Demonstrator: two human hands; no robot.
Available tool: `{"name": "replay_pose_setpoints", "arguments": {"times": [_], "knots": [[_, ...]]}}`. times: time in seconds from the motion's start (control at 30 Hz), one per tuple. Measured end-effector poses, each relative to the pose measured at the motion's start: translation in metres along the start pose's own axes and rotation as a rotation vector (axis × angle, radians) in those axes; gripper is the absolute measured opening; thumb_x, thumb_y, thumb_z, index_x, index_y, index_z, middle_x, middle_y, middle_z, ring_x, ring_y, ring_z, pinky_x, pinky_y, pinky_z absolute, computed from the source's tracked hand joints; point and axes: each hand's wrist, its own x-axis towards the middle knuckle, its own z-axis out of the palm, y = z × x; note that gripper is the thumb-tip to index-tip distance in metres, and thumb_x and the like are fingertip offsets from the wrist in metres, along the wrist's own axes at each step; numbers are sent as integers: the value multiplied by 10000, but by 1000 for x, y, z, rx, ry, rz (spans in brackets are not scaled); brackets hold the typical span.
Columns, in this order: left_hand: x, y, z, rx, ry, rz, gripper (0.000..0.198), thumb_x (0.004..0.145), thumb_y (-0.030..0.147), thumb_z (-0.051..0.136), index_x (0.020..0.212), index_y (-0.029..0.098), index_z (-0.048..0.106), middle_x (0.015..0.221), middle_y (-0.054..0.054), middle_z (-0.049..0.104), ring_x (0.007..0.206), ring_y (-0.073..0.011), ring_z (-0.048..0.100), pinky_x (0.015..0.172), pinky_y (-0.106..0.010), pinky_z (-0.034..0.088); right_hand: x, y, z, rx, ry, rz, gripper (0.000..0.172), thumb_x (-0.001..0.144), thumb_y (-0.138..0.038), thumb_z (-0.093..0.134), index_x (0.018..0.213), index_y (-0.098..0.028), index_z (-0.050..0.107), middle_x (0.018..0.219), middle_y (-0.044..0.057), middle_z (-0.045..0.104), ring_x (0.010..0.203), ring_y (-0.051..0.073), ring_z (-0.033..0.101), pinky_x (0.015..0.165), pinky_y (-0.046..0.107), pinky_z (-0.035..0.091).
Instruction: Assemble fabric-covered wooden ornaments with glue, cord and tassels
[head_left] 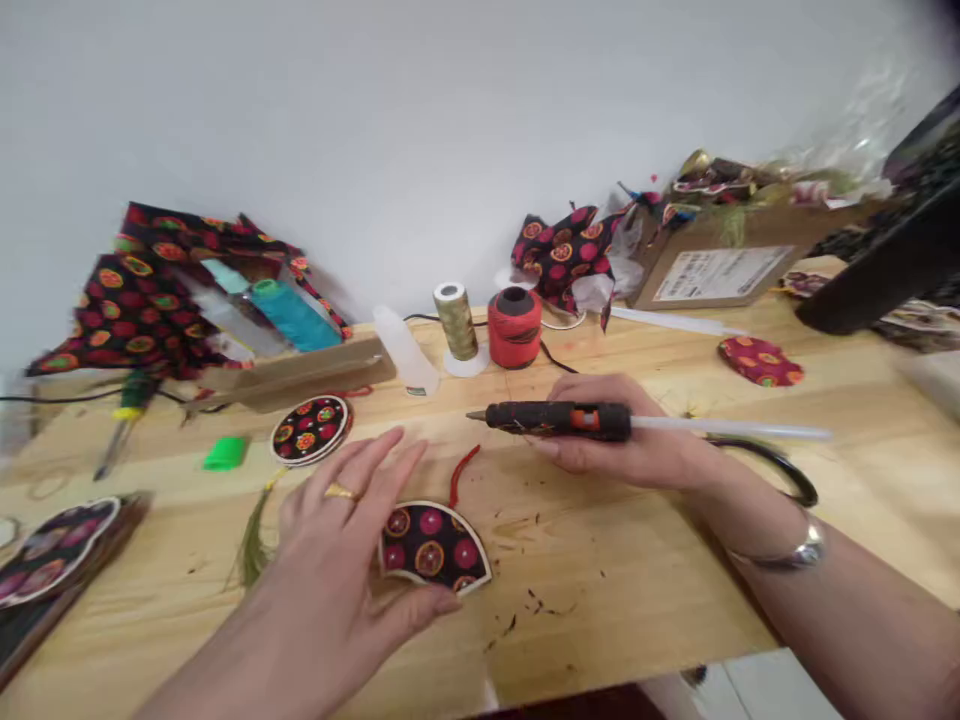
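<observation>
My left hand (pixel 337 530) is spread, its fingers arched over a half-round fabric piece (pixel 433 548) lying on the table (pixel 600 610), with the thumb at the piece's lower edge. My right hand (pixel 622 450) is closed around a black glue gun (pixel 559 420), nozzle pointing left, with a glue stick (pixel 727 428) at the rear. A red cord (pixel 459 475) lies just beyond the piece, and a round fabric disc (pixel 310 430) lies farther left.

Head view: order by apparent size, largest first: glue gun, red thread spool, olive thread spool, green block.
Hot glue gun, though nearer the camera than the spools; then the red thread spool and olive thread spool, too alike to rank; smallest, the green block.
</observation>
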Motion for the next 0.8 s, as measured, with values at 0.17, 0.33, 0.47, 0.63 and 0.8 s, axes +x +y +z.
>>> {"name": "replay_pose_setpoints", "arguments": {"times": [0.17, 0.33, 0.47, 0.63, 0.8], "knots": [[-23, 13, 19, 82, 16, -183, 1106, 657, 729, 610, 1507, 241, 98, 1389, -183, 447, 1268, -412, 382, 967, -600, 335, -1, -1, -2, -18, -8, -6, 274, 824, -365, 666, 669, -149, 600, 646, 10, 533, 582, 130, 453, 546, 291, 334], [-30, 24, 28, 80, 36, -292, 1084, 688, 667, 601, 1507, 187, 77, 1298, -199, 472, 1182, -422, 442, 940, -584, 347, -1, 1, -1, -19, -3, -4, 276, 815, -367, 678, 661, -156, 591, 650, 7, 537, 588, 130, 460, 552, 291, 341], [-28, 29, 33, 28, 37, -357, 1046, 718, 628, 592, 1502, 158, 83, 1279, -198, 478, 1187, -425, 418, 950, -587, 339, 0, 2, -1, -16, -12, -11, 282, 822, -362, 674, 653, -151, 591, 638, 3, 530, 585, 127, 463, 550, 288, 345], [-30, 23, 41, -70, 38, -363, 1048, 706, 611, 629, 1502, 205, 83, 1258, -158, 514, 1147, -399, 445, 960, -600, 324, -1, 2, -2, -24, -16, -16, 285, 821, -350, 677, 645, -153, 569, 639, -2, 518, 585, 126, 468, 546, 286, 349], [-28, 14, 42, -109, 57, -259, 1022, 736, 575, 619, 1509, 245, 37, 1252, -150, 498, 1146, -389, 457, 959, -612, 322, 0, 2, -2, -20, -18, -14, 287, 818, -350, 677, 637, -157, 566, 626, -9, 510, 572, 121, 456, 541, 283, 349]]}}
